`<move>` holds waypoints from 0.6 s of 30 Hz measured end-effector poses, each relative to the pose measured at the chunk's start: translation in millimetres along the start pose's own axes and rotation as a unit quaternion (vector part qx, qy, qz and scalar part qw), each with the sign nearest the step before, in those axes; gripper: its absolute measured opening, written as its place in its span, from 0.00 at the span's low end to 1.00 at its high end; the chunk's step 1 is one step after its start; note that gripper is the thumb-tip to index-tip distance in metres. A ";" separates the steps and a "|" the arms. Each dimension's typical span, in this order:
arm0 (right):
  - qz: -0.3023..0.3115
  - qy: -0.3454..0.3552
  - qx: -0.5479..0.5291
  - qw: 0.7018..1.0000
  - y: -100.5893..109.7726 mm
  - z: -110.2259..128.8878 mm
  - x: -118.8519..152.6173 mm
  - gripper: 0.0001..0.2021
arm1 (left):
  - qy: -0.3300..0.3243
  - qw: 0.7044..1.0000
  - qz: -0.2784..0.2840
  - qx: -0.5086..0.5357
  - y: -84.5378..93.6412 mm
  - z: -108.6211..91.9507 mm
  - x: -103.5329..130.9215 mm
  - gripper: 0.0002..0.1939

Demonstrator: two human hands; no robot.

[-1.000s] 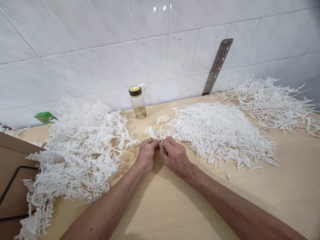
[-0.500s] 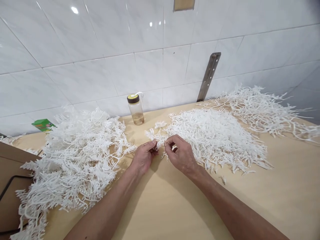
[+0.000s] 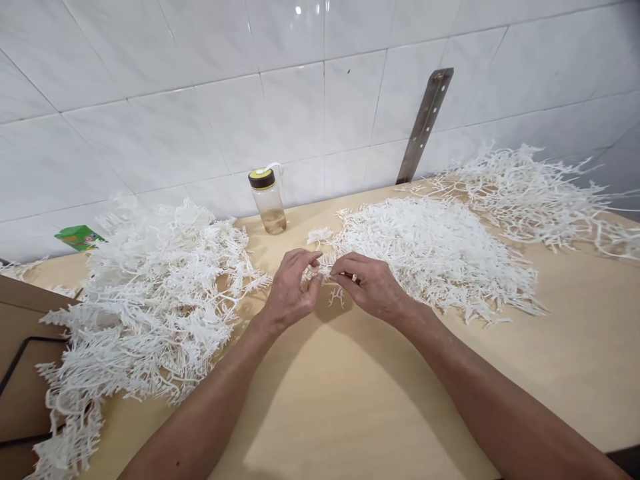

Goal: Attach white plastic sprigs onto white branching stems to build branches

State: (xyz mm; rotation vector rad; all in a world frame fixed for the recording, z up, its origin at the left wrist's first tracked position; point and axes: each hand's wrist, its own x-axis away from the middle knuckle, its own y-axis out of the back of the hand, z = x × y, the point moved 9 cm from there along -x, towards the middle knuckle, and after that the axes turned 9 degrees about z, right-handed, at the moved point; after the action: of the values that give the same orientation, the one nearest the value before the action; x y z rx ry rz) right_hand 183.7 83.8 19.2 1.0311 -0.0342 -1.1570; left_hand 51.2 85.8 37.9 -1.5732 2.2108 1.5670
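Note:
A small white branched plastic sprig (image 3: 326, 261) spans the gap between my two hands above the table. My left hand (image 3: 291, 288) is curled around its left end, thumb and fingers closing on it from either side. At its right end my right hand (image 3: 373, 285) pinches with thumb and forefinger. The exact grip points are partly hidden by the fingers. Just right of my right hand spreads a flat heap of short white sprigs (image 3: 430, 253). Further left lies a taller tangle of longer white branches (image 3: 165, 300). A loose sprig piece (image 3: 337, 297) shows below the fingertips.
A clear bottle (image 3: 271, 208) with a dark and yellow lid stands near the tiled wall (image 3: 290, 120). Thin white stems (image 3: 540, 200) pile up at back right. A metal bracket (image 3: 425, 127) leans there. Left are a green packet (image 3: 79, 237) and a brown box (image 3: 25, 373).
The view has tilted downward. My left hand has turned so its back faces up and its fingers reach over the sprig. My right hand keeps its pinch.

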 end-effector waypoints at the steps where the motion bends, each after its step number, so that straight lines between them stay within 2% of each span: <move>1: -0.002 0.001 0.001 1.000 0.2 0.6 0.4 0.07 | 0.001 1.000 0.007 -0.015 -1.4 0.5 -0.4 0.17; 6: -0.029 -0.010 0.003 1.000 3.6 2.6 3.2 0.07 | 0.029 0.997 0.040 -0.061 -7.9 7.6 -0.4 0.06; 12: -0.047 -0.011 0.006 0.999 5.4 6.8 4.0 0.06 | 0.050 0.998 0.009 0.024 -7.5 14.5 1.7 0.06; 18: -0.053 -0.035 0.002 0.998 0.4 1.1 2.7 0.04 | 0.141 0.985 -0.009 0.094 -10.5 31.7 7.5 0.09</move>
State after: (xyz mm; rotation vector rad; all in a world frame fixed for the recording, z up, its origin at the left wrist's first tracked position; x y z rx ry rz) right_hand 184.7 81.1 18.9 1.0057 -0.0387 -1.2894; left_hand 39.2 103.0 10.9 -1.8484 2.3860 1.1500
